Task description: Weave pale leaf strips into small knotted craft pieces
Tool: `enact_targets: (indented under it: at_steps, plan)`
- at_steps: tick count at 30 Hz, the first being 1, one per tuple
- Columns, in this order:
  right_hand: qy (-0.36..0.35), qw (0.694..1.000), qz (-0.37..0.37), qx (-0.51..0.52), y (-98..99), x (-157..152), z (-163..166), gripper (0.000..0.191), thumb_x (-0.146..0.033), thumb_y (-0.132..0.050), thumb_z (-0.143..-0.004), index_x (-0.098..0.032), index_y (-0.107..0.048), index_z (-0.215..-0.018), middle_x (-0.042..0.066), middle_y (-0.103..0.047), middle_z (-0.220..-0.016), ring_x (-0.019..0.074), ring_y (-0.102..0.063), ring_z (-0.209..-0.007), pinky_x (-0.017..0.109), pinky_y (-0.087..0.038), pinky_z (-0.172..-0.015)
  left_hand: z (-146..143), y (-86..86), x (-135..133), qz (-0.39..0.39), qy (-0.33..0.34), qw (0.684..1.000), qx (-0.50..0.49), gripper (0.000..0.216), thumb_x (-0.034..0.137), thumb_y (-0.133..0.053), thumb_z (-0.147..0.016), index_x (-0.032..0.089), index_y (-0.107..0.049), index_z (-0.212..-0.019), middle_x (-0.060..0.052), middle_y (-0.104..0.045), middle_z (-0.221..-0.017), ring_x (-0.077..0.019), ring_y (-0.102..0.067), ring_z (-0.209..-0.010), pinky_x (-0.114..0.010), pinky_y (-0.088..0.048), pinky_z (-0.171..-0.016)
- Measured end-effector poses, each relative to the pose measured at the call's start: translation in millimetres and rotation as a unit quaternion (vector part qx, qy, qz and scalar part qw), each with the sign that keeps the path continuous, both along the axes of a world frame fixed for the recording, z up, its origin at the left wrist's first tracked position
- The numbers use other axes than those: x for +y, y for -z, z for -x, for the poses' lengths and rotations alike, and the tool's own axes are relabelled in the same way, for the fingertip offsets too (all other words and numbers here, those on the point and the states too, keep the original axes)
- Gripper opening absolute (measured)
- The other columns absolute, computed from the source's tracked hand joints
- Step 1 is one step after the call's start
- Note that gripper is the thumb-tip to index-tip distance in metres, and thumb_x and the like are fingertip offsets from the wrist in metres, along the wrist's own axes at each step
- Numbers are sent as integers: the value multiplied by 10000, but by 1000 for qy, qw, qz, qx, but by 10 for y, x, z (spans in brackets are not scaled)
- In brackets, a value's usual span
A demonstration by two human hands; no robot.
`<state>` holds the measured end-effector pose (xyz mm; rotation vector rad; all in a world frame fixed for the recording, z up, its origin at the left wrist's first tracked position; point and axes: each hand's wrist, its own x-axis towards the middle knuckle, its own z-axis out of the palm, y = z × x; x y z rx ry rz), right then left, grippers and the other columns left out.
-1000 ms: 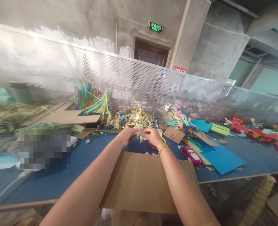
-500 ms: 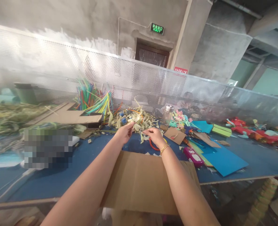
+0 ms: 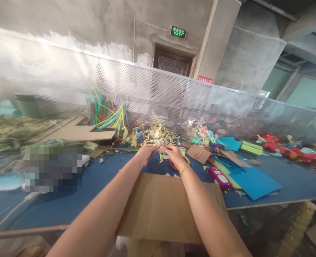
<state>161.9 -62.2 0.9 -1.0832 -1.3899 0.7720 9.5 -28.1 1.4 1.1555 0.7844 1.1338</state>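
My left hand (image 3: 145, 152) and my right hand (image 3: 174, 155) meet at the near edge of a heap of pale paper strips (image 3: 154, 134) on the blue table (image 3: 93, 182). Both hands have their fingers pinched on strips from that heap, fingertips nearly touching. A gold bracelet circles my right wrist. Under my forearms lies a brown cardboard sheet (image 3: 160, 207) that hangs over the table's front edge. An orange ring (image 3: 172, 165) shows just beneath my right hand.
Coloured straws (image 3: 104, 110) and a flat cardboard piece (image 3: 75, 132) lie at the back left. A glass jar (image 3: 190, 129), paper flowers (image 3: 204, 135), a blue sheet (image 3: 254, 182) and a pink box (image 3: 219, 176) sit to the right. A perforated metal screen (image 3: 174, 96) backs the table.
Half a second ago my hands were a little apart on the strips; now they have come back together, fingertips almost meeting. The view is nearly steady.
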Motion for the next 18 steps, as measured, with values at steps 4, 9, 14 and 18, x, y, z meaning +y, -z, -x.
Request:
enact_targets:
  at_steps: [4, 9, 14, 18]
  plan:
    - [-31, 999, 19, -30, 40, 19, 14, 341, -489, -749, -607, -155, -686, -625, -14, -586, -607, 111, -494, -600, 242, -369, -594, -9, 18, 16, 5, -4, 1000, -6, 427, 462, -847, -490, 148, -565, -556, 56, -404, -452, -44, -288, -408, -234, -151, -418]
    - [-43, 997, 37, -43, 65, 38, 6, 352, -490, -774, -563, -158, -657, -588, -36, -549, -546, 92, -448, -547, 236, -343, -569, 42, -16, 41, 33, -62, 995, -65, 414, 415, -869, -454, 132, -639, -651, 38, -475, -519, -48, -350, -445, -213, -198, -419]
    - [-40, 997, 64, -29, 95, 41, -8, 344, -449, -798, -526, -150, -720, -678, 24, -673, -672, 135, -550, -624, 274, -418, -652, 76, -56, 39, 58, -88, 991, -85, 430, 398, -880, -426, 133, -666, -688, 30, -508, -548, -53, -380, -468, -200, -223, -418]
    - [-3, 996, 79, -41, 120, 66, -49, 305, -430, -787, -542, -156, -723, -658, 37, -690, -674, 159, -579, -653, 297, -442, -684, 80, -46, 47, 42, -96, 991, -82, 428, 426, -859, -463, 127, -675, -709, 29, -507, -539, -51, -361, -453, -206, -214, -419]
